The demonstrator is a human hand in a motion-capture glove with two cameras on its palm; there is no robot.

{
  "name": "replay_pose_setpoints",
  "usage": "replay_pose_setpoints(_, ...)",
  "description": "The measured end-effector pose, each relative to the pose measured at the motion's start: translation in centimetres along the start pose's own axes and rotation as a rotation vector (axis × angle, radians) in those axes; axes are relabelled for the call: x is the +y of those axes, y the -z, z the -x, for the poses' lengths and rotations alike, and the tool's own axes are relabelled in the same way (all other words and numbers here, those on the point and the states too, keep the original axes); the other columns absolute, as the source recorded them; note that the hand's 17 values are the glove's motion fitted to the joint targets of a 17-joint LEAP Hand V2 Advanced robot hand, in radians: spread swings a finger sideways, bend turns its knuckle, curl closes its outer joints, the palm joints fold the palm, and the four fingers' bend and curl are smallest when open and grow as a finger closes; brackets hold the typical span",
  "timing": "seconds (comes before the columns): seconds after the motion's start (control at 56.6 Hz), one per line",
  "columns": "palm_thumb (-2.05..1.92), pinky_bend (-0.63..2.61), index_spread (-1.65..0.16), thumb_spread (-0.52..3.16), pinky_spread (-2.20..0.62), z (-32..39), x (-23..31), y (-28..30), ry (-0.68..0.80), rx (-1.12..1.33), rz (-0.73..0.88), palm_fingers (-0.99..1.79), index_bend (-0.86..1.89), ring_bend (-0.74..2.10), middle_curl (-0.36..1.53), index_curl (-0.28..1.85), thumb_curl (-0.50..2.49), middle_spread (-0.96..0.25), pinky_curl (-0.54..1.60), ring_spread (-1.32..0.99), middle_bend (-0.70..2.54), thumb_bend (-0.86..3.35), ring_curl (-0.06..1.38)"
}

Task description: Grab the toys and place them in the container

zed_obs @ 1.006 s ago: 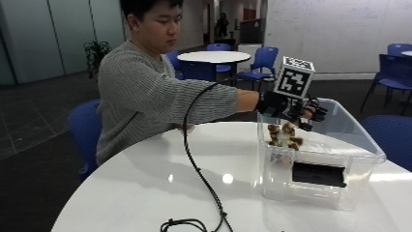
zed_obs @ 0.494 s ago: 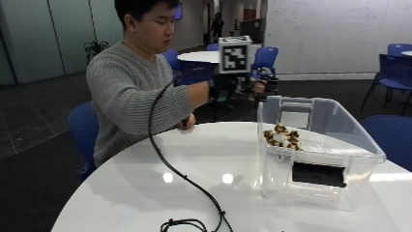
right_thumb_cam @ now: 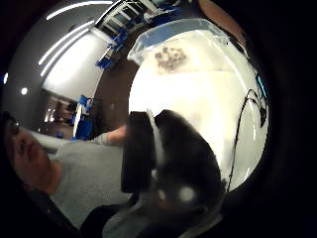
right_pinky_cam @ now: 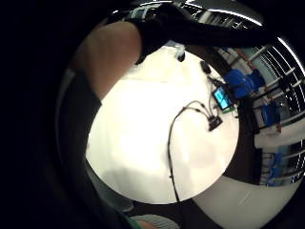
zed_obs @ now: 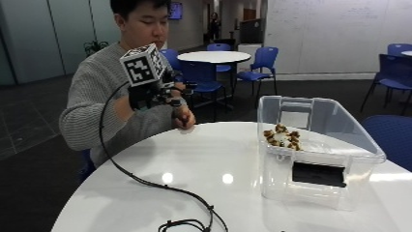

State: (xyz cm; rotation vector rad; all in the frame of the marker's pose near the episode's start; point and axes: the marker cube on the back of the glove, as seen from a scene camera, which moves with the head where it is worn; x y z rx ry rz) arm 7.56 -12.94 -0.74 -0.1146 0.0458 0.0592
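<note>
A brown and white plush toy [zed_obs: 281, 137] lies inside the clear plastic container [zed_obs: 334, 145], which stands on the right of the round white table [zed_obs: 193, 164]. My gloved right hand [zed_obs: 149, 95] is raised in front of the person's chest, well left of the container and above the table's far edge. Its fingers hang relaxed and hold nothing. The thumb side palm view looks past the glove [right_thumb_cam: 183, 158] across the table to the container [right_thumb_cam: 148, 42] with the toy [right_thumb_cam: 171, 57] in it. The bare left hand [zed_obs: 183, 118] rests at the table edge.
A black cable [zed_obs: 148, 183] runs from the glove down across the table to its near edge. The little finger side palm view shows the table [right_pinky_cam: 143, 143], the cable [right_pinky_cam: 170, 148] and a small lit screen [right_pinky_cam: 222, 98] at its rim. Blue chairs and another table stand behind.
My right hand has drawn back from above the container to the person's chest. The toy stays in the container.
</note>
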Motion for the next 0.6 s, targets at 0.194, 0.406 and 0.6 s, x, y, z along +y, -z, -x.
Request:
replay_pose_setpoints(0.194, -0.1, 0.69, -0.4, 1.38, 0.08, 5.5, 8.8, -3.8, 0.101, -0.024, 0.003, -0.1, 0.19, 0.16, 0.28, 0.38, 0.11, -0.15, 0.31, -0.07, 0.16, -0.06, 0.26)
replay_pose_setpoints(0.406, -0.1, 0.65, -0.41, 1.38, 0.07, 6.1, 13.3, -7.3, 0.009, -0.143, 0.118, -0.08, 0.2, 0.16, 0.28, 0.4, 0.09, -0.16, 0.31, -0.09, 0.16, -0.06, 0.24)
replay_pose_setpoints(0.6, -0.11, 0.65, -0.4, 1.37, 0.07, 5.7, 12.8, -7.9, 0.007, -0.12, 0.102, -0.09, 0.19, 0.16, 0.28, 0.4, 0.07, -0.17, 0.32, -0.09, 0.16, -0.06, 0.23)
